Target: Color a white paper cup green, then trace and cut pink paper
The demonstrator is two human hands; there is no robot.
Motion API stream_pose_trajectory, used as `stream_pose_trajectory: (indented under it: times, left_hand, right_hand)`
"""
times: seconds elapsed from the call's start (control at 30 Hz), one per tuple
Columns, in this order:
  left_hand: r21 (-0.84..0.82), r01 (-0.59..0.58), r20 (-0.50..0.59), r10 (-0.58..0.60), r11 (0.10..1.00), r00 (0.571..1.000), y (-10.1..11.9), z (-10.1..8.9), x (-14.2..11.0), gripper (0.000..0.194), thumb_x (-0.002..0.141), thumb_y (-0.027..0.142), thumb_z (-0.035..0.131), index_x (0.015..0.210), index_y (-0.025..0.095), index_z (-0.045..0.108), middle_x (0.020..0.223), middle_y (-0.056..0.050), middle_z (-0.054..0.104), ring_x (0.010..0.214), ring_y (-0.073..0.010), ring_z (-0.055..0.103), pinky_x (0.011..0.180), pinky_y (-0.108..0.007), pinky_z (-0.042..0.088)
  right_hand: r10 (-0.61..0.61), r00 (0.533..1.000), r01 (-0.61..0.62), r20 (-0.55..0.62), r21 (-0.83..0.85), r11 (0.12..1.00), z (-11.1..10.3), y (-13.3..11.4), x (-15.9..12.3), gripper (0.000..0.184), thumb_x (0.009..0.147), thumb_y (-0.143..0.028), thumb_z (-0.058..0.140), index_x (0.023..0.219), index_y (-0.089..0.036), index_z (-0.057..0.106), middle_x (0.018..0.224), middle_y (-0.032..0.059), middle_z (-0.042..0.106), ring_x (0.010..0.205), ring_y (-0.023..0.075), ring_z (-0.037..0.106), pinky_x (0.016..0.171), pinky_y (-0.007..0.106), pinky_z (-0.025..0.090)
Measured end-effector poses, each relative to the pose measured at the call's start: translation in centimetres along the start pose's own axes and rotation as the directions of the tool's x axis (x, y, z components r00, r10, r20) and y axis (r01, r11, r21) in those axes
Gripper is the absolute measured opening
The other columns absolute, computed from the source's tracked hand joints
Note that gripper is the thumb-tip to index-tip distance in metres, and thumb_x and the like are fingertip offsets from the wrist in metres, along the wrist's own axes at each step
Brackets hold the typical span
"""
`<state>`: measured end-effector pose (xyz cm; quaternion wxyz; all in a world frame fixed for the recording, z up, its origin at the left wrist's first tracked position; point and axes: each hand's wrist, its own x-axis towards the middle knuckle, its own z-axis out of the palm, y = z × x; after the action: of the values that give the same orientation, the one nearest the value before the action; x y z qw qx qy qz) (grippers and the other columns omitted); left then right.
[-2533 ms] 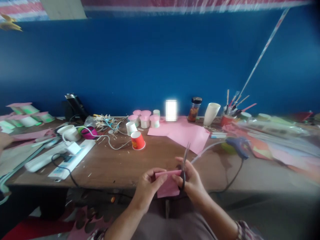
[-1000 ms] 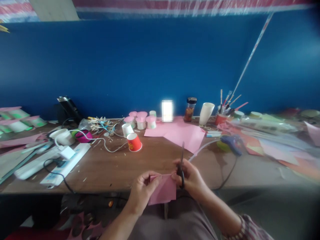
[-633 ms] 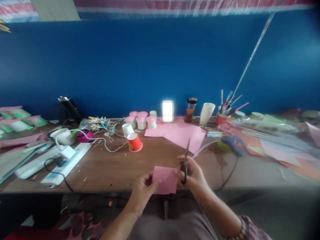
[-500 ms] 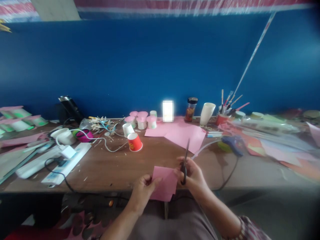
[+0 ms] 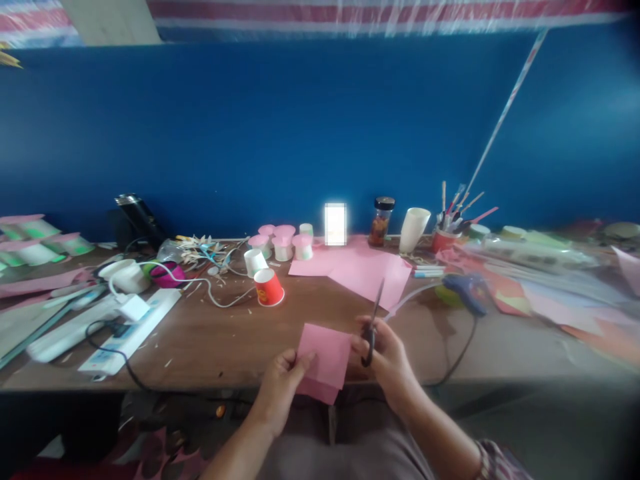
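Note:
My left hand (image 5: 281, 385) pinches the lower left edge of a folded pink paper square (image 5: 325, 357), held upright just in front of the wooden table's front edge (image 5: 210, 373). To the right of the paper, my right hand (image 5: 387, 357) grips a pair of black-handled scissors (image 5: 371, 330). Their blades are together and point up and away from me. That hand's fingers also touch the paper's right edge.
On the table stand a red paper cup (image 5: 268, 288), white cups with pink tops (image 5: 285, 242), loose pink sheets (image 5: 367, 270), a blue glue gun (image 5: 467, 290) with its cord, a white power strip (image 5: 131, 321), a jar (image 5: 380, 221) and a pot of brushes (image 5: 445, 237). Pink scraps lie on the floor.
The pink paper has been turned from nearly edge-on to face me and lifted slightly. The scissors have tilted a little to the right. Both hands stay by the table edge.

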<state>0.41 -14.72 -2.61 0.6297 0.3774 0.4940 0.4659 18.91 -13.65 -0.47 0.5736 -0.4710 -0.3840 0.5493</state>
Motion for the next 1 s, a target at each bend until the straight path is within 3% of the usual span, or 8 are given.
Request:
stream_pose_trajectory:
  times: [0.1, 0.17, 0.23, 0.3, 0.37, 0.43, 0.5, 1.0]
  left_hand:
    - [-0.159, 0.075, -0.003, -0.077, 0.984, 0.997, 1.0, -0.5, 0.3, 0.034, 0.067, 0.040, 0.075, 0.081, 0.011, 0.067, 0.070, -0.005, 0.070, 0.061, -0.0137, 0.062, 0.062, -0.025, 0.048]
    - [-0.251, 0.114, 0.026, -0.111, 0.961, 0.994, 1.5, -0.9, 0.5, 0.032, 0.066, 0.037, 0.076, 0.084, 0.012, 0.068, 0.074, -0.006, 0.071, 0.064, -0.0144, 0.064, 0.065, -0.026, 0.050]
    - [-0.305, 0.148, 0.077, -0.131, 0.941, 0.988, 1.8, -1.3, 0.7, 0.030, 0.069, 0.035, 0.075, 0.087, 0.012, 0.068, 0.081, -0.007, 0.072, 0.071, -0.0164, 0.066, 0.069, -0.028, 0.051]
    - [-0.347, 0.183, 0.113, -0.153, 0.920, 0.982, 1.8, -1.6, 0.7, 0.027, 0.072, 0.033, 0.073, 0.089, 0.013, 0.068, 0.083, -0.007, 0.072, 0.075, -0.0170, 0.067, 0.072, -0.028, 0.051]
    - [-0.383, 0.204, 0.112, -0.174, 0.901, 0.978, 1.7, -1.6, 0.7, 0.021, 0.073, 0.029, 0.073, 0.087, 0.014, 0.068, 0.081, -0.005, 0.072, 0.073, -0.0150, 0.066, 0.070, -0.025, 0.051]
    - [-0.405, 0.216, 0.095, -0.194, 0.888, 0.976, 1.7, -1.5, 0.7, 0.017, 0.072, 0.026, 0.073, 0.083, 0.014, 0.068, 0.078, -0.003, 0.072, 0.069, -0.0129, 0.065, 0.065, -0.021, 0.050]
    - [-0.410, 0.221, 0.090, -0.202, 0.885, 0.975, 1.8, -1.3, 0.5, 0.017, 0.071, 0.025, 0.074, 0.081, 0.014, 0.068, 0.075, -0.003, 0.072, 0.066, -0.0125, 0.065, 0.062, -0.021, 0.049]
    - [-0.337, 0.180, 0.114, -0.150, 0.924, 0.982, 1.8, -1.2, 0.5, 0.016, 0.071, 0.026, 0.074, 0.077, 0.012, 0.070, 0.071, -0.004, 0.071, 0.061, -0.0112, 0.062, 0.059, -0.020, 0.047]
  right_hand:
    - [0.022, 0.997, -0.020, 0.074, -0.026, 0.999, -0.7, -0.7, -0.5, 0.048, 0.068, -0.046, 0.075, 0.104, -0.021, 0.055, 0.068, -0.0037, 0.051, 0.055, 0.0088, 0.045, 0.046, 0.019, 0.033]
    - [0.078, 0.965, -0.081, 0.251, 0.000, 0.997, -1.3, -1.2, -1.4, 0.046, 0.075, -0.051, 0.068, 0.107, -0.020, 0.055, 0.076, 0.0010, 0.056, 0.064, 0.0116, 0.051, 0.053, 0.021, 0.038]
    - [0.147, 0.877, -0.183, 0.457, 0.035, 0.982, -2.0, -1.6, -2.5, 0.050, 0.079, -0.057, 0.060, 0.110, -0.018, 0.055, 0.084, 0.0059, 0.060, 0.071, 0.0143, 0.054, 0.057, 0.023, 0.041]
    - [0.195, 0.781, -0.284, 0.593, 0.059, 0.957, -2.6, -1.8, -3.6, 0.055, 0.079, -0.062, 0.055, 0.112, -0.017, 0.056, 0.085, 0.0082, 0.061, 0.071, 0.0154, 0.056, 0.058, 0.023, 0.040]
    - [0.223, 0.716, -0.350, 0.662, 0.063, 0.935, -3.0, -2.0, -4.5, 0.059, 0.079, -0.064, 0.053, 0.113, -0.016, 0.056, 0.084, 0.0089, 0.062, 0.070, 0.0149, 0.056, 0.058, 0.022, 0.039]
    - [0.239, 0.680, -0.376, 0.693, 0.050, 0.925, -3.2, -2.2, -5.0, 0.061, 0.079, -0.065, 0.053, 0.113, -0.014, 0.057, 0.081, 0.0090, 0.062, 0.068, 0.0140, 0.056, 0.059, 0.022, 0.038]
    - [0.245, 0.666, -0.375, 0.705, 0.032, 0.927, -3.2, -2.4, -5.3, 0.062, 0.078, -0.066, 0.054, 0.113, -0.014, 0.057, 0.079, 0.0088, 0.063, 0.065, 0.0133, 0.055, 0.057, 0.021, 0.038]
    - [0.262, 0.682, -0.353, 0.682, -0.006, 0.936, -3.7, -2.2, -5.2, 0.060, 0.077, -0.066, 0.054, 0.108, -0.014, 0.059, 0.073, 0.0077, 0.063, 0.055, 0.0101, 0.051, 0.052, 0.019, 0.036]
